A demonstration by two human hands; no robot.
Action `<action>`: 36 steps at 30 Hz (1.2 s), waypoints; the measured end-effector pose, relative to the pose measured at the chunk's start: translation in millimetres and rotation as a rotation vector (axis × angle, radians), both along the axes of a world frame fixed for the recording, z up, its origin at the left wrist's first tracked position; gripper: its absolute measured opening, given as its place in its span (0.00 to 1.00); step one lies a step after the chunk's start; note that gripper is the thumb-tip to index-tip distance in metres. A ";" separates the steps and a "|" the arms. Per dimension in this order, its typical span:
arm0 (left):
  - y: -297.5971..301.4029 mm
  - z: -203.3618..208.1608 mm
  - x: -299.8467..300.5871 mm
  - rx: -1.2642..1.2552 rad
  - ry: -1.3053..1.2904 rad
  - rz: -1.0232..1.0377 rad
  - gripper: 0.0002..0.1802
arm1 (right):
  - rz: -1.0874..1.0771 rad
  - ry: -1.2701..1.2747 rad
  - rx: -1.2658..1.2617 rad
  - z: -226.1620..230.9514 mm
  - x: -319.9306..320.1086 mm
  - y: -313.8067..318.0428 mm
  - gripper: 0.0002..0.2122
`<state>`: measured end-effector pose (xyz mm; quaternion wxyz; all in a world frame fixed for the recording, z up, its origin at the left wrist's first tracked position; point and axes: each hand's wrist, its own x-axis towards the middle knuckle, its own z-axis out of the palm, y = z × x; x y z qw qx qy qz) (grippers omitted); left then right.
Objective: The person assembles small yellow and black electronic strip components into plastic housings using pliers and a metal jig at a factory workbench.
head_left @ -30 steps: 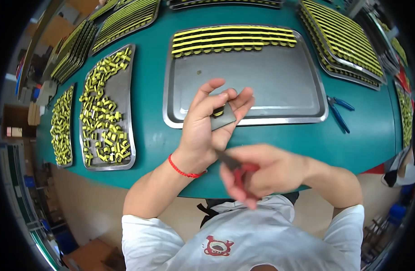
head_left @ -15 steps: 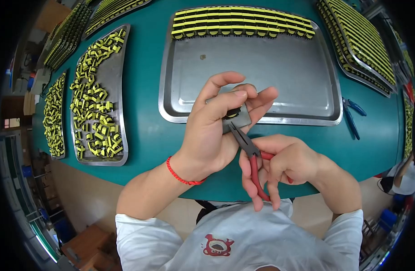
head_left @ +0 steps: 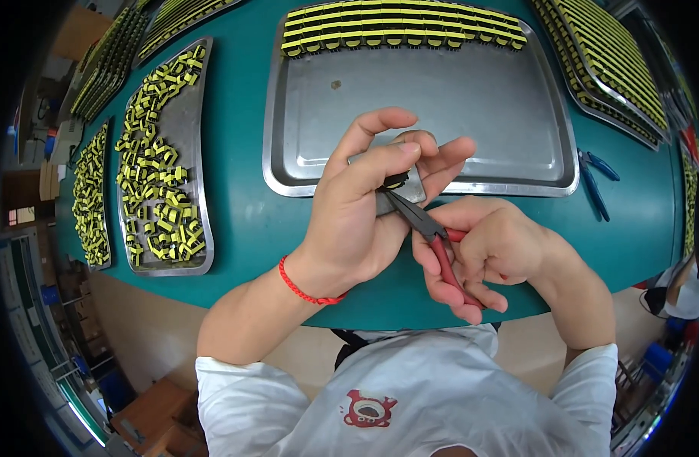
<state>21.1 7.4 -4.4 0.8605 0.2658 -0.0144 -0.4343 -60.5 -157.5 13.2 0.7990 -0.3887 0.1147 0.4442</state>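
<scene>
My left hand, a red cord around its wrist, is closed on a small grey plate and a small black-and-yellow component. The thumb presses over them from above and hides part of both. My right hand is wrapped round the red handles of needle-nose pliers. Their dark jaws point up and left, with the tip at the component's lower edge. Whether the jaws grip anything there is too small to tell.
Beyond my hands lies a large metal tray with rows of yellow-and-black components at its far side. Loose components fill much of a narrower tray on the left. Blue-handled cutters rest on the green table; stacked full trays stand far right.
The pliers' tip has moved up to the component's edge, and my right hand has risen with them, its handle ends swinging to the right. My left hand keeps its hold.
</scene>
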 end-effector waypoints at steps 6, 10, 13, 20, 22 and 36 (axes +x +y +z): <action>0.2 1.9 0.1 0.011 0.005 0.005 0.15 | 0.006 0.056 0.078 0.6 1.3 -1.2 0.17; -0.2 2.0 6.5 0.034 0.000 0.047 0.17 | 0.172 0.002 0.035 4.7 -5.3 6.6 0.14; 0.0 6.1 4.9 0.118 -0.084 0.076 0.22 | 0.125 -0.256 0.021 -0.4 -5.0 -2.1 0.14; 1.0 -4.9 0.3 0.261 -0.899 0.192 0.33 | -0.536 -0.658 -0.248 -15.0 -20.6 14.2 0.14; -2.3 -9.0 -5.0 0.243 -1.025 0.231 0.33 | -0.620 -0.773 -0.379 -21.7 -24.6 16.6 0.17; 6.7 -2.4 1.7 0.345 -1.594 0.177 0.32 | -0.729 -0.792 -0.540 -24.0 -23.6 32.7 0.16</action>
